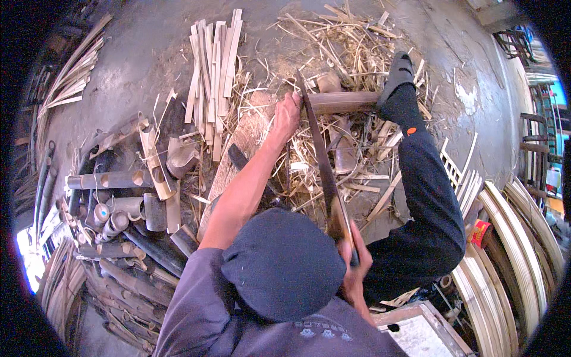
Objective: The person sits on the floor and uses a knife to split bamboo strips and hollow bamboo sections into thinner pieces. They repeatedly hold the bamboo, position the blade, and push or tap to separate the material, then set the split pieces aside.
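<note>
My right hand [357, 262] is wrapped around the handle of a long handsaw [319, 146], close to my body. The saw's dark, tapering blade points away from me and crosses a bamboo pole [345, 103] near its left end. My left hand [287, 114] is closed at that end of the pole, just left of the blade; its fingertips are partly hidden. My foot in a dark sock [397, 86] presses on the pole's right end. Whether the blade has cut into the bamboo cannot be made out.
Bamboo shavings [351, 47] litter the floor around the pole. A sawdust-covered plank [238, 140] lies left of it, with split bamboo strips [211, 71] beyond. Cut bamboo tubes [110, 180] pile up at left. Long pale strips [514, 238] curve along the right.
</note>
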